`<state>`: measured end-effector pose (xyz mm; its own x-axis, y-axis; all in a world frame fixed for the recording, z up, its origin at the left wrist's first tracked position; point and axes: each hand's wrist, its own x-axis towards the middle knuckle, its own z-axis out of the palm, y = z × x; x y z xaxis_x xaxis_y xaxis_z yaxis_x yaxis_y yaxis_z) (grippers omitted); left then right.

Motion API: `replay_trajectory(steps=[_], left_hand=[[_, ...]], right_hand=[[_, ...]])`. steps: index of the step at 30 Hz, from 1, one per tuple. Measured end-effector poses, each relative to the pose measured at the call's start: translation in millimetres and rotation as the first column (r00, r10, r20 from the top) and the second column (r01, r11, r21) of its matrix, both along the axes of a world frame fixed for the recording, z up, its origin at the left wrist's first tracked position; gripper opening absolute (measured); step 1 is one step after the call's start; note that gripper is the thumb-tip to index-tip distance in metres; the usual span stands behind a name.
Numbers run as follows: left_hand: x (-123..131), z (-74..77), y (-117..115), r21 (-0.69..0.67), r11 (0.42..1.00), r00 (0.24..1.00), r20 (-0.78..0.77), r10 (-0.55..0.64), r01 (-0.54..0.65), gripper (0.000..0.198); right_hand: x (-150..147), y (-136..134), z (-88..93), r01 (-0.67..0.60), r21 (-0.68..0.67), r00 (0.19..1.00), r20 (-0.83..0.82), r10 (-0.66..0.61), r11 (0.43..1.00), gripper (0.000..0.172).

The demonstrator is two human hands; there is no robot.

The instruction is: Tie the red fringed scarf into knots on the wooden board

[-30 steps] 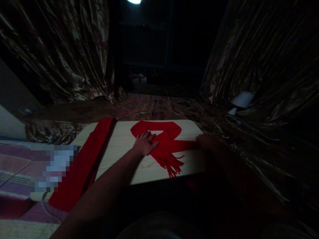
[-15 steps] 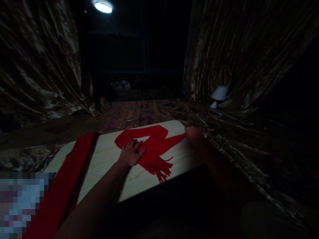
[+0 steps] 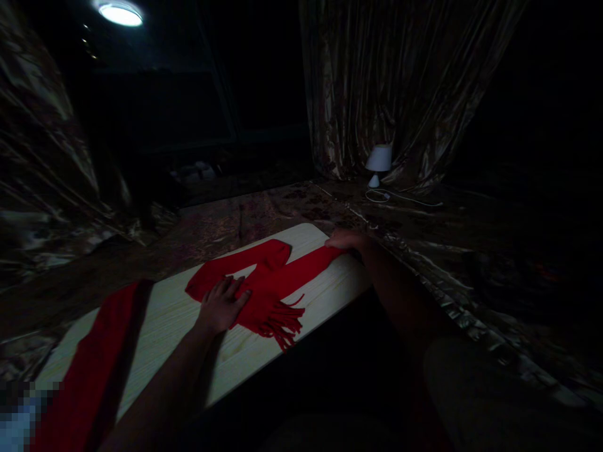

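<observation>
From where I stood, I could read no word, number or brand; none on the fringed red scarf [image 3: 264, 302] lying on the pale tabletop [image 3: 164, 317]; none on the lamp [image 3: 379, 158] beyond its right end; the patch [image 3: 14, 428] by its near left end was coarse squares, illegible.

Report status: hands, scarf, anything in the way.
Left hand flat on red scarf. Right hand at its right end, grip unclear. Scarf looped, fringe nearside. Second red cloth lies left, apart.

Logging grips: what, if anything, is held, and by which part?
The right hand appears to grip the fringed scarf where it stretches rightward; the left hand rests on it.
</observation>
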<state>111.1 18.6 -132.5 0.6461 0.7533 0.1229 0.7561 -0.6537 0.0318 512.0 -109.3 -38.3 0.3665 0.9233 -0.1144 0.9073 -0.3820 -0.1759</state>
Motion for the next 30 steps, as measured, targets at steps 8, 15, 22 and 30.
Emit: replay_trajectory(steps=[8,15,22,30], left_hand=[[-0.9,-6.1,5.9,-0.057,0.998,0.998,0.063,0.024,-0.020,0.063],[0.0,-2.9,0.9,-0.090,0.996,0.988,0.145,0.043,-0.030,0.063],[-2.3,-5.3,2.1,-0.094,0.995,0.973,0.229,-0.020,0.042,0.049],[-7.7,-0.9,-0.3,-0.108,0.994,0.729,0.681,0.066,0.011,0.039]], right_hand=[[-8.8,28.0,22.0,-0.008,0.197,0.978,0.204,-0.033,0.980,0.031],[-105.9,11.1,-28.9,-0.439,0.517,0.849,-0.030,0.528,0.735,0.018],[-130.1,7.2,-63.3,-0.574,0.456,0.777,0.040,0.628,0.680,0.034],[-131.2,14.4,-87.5,-0.475,0.612,0.822,0.053,0.566,0.632,0.015]])
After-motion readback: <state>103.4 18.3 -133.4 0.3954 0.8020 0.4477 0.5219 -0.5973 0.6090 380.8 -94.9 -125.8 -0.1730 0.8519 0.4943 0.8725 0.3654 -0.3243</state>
